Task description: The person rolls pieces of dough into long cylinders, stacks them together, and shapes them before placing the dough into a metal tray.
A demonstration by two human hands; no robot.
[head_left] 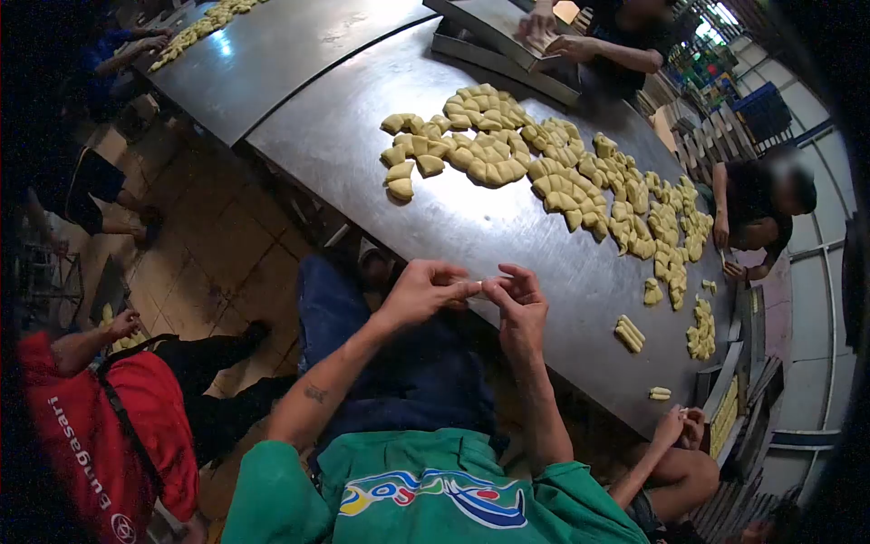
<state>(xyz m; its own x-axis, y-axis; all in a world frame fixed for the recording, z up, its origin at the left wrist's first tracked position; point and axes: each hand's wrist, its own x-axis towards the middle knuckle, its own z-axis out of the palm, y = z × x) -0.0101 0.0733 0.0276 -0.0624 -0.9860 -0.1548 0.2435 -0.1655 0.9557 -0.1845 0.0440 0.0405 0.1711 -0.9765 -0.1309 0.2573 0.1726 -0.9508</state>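
My left hand (pixel 426 292) and my right hand (pixel 519 308) meet just over the near edge of the steel table (pixel 362 195). The fingertips of both are pinched close together. A tiny pale bit shows between them, too small to name. Beyond my hands, many pieces of yellow dough (pixel 489 159) lie in clusters across the table. A few loose dough pieces (pixel 400 181) sit at the left end of the spread. Several rolled dough sticks (pixel 629 334) lie side by side to the right of my right hand.
Metal trays (pixel 507 63) are at the far side, under a co-worker's hands (pixel 553 41). Another person (pixel 752 208) handles dough at the right. A person's hands (pixel 684 426) are near the right corner. Someone in a red shirt (pixel 136 435) is at the left.
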